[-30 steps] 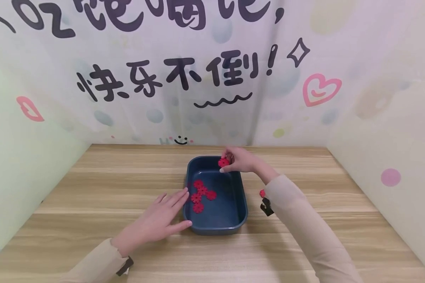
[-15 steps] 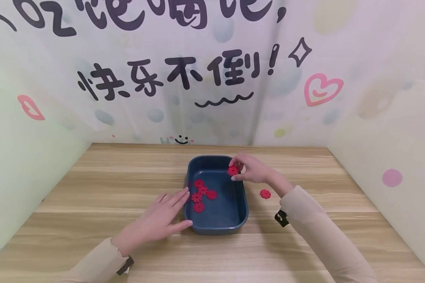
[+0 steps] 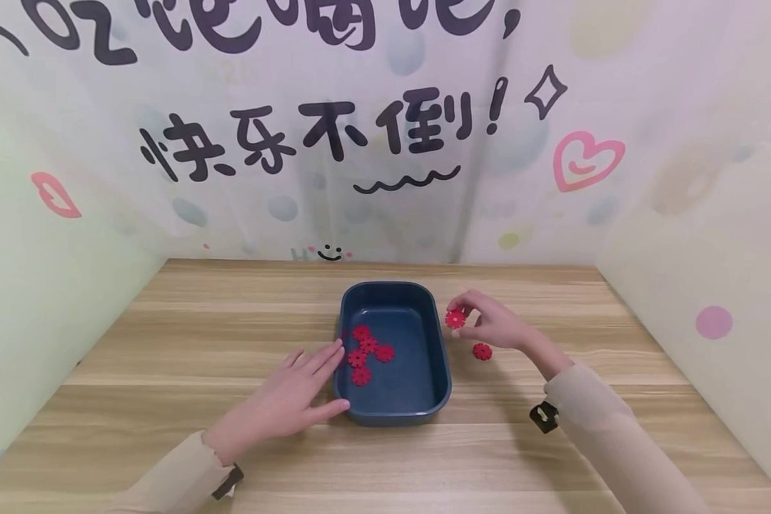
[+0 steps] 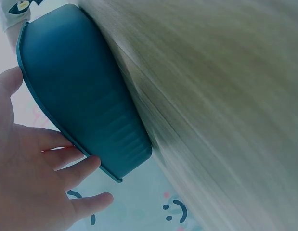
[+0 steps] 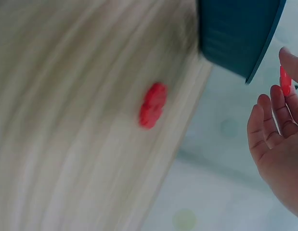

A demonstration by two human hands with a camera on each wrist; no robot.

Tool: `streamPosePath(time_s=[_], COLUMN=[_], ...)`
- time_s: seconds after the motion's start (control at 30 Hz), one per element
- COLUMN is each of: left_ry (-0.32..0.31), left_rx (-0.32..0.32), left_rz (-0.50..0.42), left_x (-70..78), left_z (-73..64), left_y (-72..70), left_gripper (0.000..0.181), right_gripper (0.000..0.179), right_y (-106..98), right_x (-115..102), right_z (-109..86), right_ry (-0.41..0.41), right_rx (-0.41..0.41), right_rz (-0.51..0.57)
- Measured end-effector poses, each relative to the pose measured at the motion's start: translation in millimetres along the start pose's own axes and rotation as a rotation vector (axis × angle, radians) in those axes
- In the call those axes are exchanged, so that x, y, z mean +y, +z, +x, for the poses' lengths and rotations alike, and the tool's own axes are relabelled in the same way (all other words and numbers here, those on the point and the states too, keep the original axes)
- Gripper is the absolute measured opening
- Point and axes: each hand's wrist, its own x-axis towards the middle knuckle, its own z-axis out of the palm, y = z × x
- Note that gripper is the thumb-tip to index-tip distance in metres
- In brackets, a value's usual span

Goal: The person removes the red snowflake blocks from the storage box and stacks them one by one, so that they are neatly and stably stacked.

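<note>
A dark blue rectangular tray (image 3: pixel 395 419) stands on the wooden table, with several red notched discs (image 3: pixel 360 357) lying in its left half. My left hand (image 3: pixel 283 400) rests against the tray's left rim, fingers straight; in the left wrist view the fingertips (image 4: pixel 93 161) touch the rim. Just right of the tray my right hand (image 3: pixel 497 323) pinches a red notched disc (image 3: pixel 455 318) between thumb and fingers, above the table. The same held disc (image 5: pixel 285 81) shows edge-on in the right wrist view. Another red notched disc (image 3: pixel 482 351) lies on the table below that hand.
Wood-grain table (image 3: pixel 231 314) surrounds the tray. A printed backdrop (image 3: pixel 263 207) with black lettering rises at the table's far edge, and pale side walls (image 3: pixel 700 235) stand left and right. Black straps (image 3: pixel 544 417) sit at both sleeves.
My right hand has moved from over the tray's far right corner to the right and nearer, out past the rim with the red notched disc. My left hand stays put.
</note>
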Motion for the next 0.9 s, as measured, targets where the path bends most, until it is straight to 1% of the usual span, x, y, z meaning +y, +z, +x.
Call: streamPosePath(time_s=[0.17,0.23,0.33,0.5,0.67,0.83,0.9], left_ry=[-0.004,-0.001,0.001,-0.001,-0.005,-0.007,-0.006], left_rx=[-0.002,-0.001,0.0,-0.003,-0.004,-0.006,-0.007], left_rz=[0.001,0.005,0.006,0.008,0.011,0.007,0.004], left_x=[0.2,0.1,0.0,0.0,-0.1,0.0,0.0], left_z=[0.2,0.2,0.4,0.3,0.1,0.2,0.2], left_y=[0.2,0.2,0.1,0.5,1.2,0.9,0.5], left_gripper=[0.075,0.075,0.076,0.077,0.076,0.077,0.077], right_gripper=[0.039,0.038,0.036,0.034,0.034,0.034,0.034], right_y=[-4.3,-5.2,-5.3,-4.1,-1.3,2.8,4.0], right_x=[12.1,16.8,24.9,36.7,43.8,51.1,53.3], right_z=[-16.7,-22.4,-29.9,-40.1,-44.5,-46.8,-47.3], right_ry=[0.052,0.07,0.095,0.111,0.096,0.02,0.003], right_rx=[0.024,0.018,0.001,-0.013,-0.02,-0.011,-0.008], right_rz=[0.058,0.064,0.046,0.01,-0.013,-0.032,-0.042])
